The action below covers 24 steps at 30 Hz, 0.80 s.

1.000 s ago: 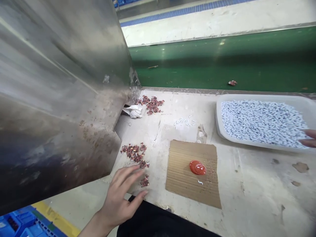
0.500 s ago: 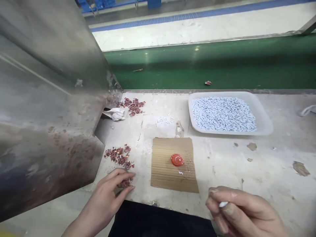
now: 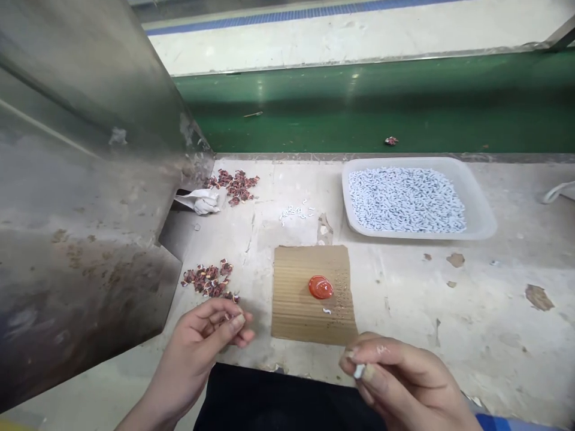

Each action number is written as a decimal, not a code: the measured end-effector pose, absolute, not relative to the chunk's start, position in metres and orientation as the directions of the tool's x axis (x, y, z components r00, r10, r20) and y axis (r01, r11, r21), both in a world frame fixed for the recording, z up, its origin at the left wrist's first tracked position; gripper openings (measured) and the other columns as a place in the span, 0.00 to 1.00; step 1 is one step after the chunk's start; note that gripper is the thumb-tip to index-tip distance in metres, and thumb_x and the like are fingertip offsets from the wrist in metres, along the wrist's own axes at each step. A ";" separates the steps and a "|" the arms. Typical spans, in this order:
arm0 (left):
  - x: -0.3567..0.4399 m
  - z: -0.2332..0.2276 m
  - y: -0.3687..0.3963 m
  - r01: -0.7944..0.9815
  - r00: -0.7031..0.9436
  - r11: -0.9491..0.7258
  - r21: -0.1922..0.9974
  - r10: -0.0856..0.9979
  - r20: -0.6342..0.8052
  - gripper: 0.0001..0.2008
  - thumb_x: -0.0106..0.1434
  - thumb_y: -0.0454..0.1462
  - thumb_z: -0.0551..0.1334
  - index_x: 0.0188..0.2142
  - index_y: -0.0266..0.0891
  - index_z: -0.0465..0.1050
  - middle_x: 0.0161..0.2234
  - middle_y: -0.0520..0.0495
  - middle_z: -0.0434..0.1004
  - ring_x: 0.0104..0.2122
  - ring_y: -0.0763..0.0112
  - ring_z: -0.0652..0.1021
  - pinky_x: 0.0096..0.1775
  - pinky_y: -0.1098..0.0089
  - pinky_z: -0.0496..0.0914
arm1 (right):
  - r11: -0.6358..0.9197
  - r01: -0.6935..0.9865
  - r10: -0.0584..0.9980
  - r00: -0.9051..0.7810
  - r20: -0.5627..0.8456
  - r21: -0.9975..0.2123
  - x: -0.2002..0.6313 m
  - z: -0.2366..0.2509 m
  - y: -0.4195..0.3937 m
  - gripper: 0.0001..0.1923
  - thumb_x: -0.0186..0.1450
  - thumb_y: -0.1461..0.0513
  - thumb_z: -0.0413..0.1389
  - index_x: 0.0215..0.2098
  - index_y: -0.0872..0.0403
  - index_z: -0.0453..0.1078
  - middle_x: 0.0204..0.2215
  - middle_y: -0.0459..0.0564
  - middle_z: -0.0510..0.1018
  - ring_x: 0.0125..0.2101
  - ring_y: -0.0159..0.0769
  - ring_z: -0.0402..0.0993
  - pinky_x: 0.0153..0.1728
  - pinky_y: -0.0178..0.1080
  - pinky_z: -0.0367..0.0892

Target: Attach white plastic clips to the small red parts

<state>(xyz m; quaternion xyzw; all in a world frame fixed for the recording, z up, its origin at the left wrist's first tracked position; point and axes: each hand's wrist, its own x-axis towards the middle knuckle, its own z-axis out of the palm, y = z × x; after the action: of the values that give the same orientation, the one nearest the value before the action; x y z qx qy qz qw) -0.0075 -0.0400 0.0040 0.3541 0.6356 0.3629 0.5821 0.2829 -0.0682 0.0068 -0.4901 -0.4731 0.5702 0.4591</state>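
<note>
My right hand (image 3: 399, 380) pinches a small white curved piece (image 3: 359, 371) between thumb and fingertips, right of the cardboard's lower corner. My left hand (image 3: 211, 335) is closed in a pinch, a sliver of a small dark-red piece showing between its fingers; most of it is hidden. Just beyond that hand lies a cluster of dark-red pieces (image 3: 209, 279) with pale and yellowish bits. Between the hands sits a square of cardboard (image 3: 291, 299) bearing a glossy orange-red blob (image 3: 320, 287). One white squiggly piece (image 3: 327, 311) lies below the blob.
A translucent tray (image 3: 483, 224) of white pieces stands at right. Loose white pieces (image 3: 293, 212) and more dark-red ones (image 3: 238, 184) lie farther back. A metal housing (image 3: 90, 197) walls off the left, with a crumpled white wad (image 3: 204, 202) beside it. Behind runs a green surface (image 3: 305, 114).
My left hand has closed and lifted slightly from the dark-red pieces. My right hand has moved left, still pinching the white piece. The view has shifted a little.
</note>
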 end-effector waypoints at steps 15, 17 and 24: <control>0.002 -0.001 -0.030 0.314 0.059 0.333 0.889 0.928 -0.369 0.15 0.73 0.52 0.61 0.50 0.50 0.79 0.33 0.48 0.77 0.37 0.63 0.81 0.39 0.69 0.78 | 0.163 0.880 0.923 0.023 0.385 -0.446 0.358 -0.050 -0.081 0.02 0.71 0.62 0.64 0.40 0.51 0.80 0.35 0.47 0.81 0.32 0.33 0.80 0.34 0.37 0.75; 0.000 -0.003 -0.030 0.298 0.081 0.335 0.894 0.924 -0.373 0.17 0.73 0.50 0.61 0.53 0.49 0.80 0.35 0.46 0.79 0.39 0.60 0.81 0.39 0.66 0.79 | 0.175 0.894 0.916 0.006 0.401 -0.413 0.358 -0.048 -0.081 0.01 0.71 0.63 0.64 0.40 0.52 0.79 0.35 0.47 0.81 0.32 0.33 0.80 0.33 0.36 0.74; -0.006 -0.009 -0.030 0.267 0.060 0.381 0.885 0.910 -0.410 0.15 0.72 0.50 0.63 0.49 0.46 0.83 0.38 0.42 0.85 0.41 0.55 0.84 0.37 0.65 0.81 | 0.255 0.910 0.909 -0.110 0.403 -0.326 0.368 -0.049 -0.085 0.06 0.73 0.66 0.60 0.46 0.53 0.77 0.38 0.48 0.81 0.34 0.34 0.82 0.37 0.36 0.77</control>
<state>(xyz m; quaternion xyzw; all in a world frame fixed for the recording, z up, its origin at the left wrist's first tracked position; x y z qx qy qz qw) -0.0058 -0.0302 -0.0092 0.4740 0.6209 0.2910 0.5524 0.3682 -0.0855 -0.0494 -0.6104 -0.7450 -0.0015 0.2691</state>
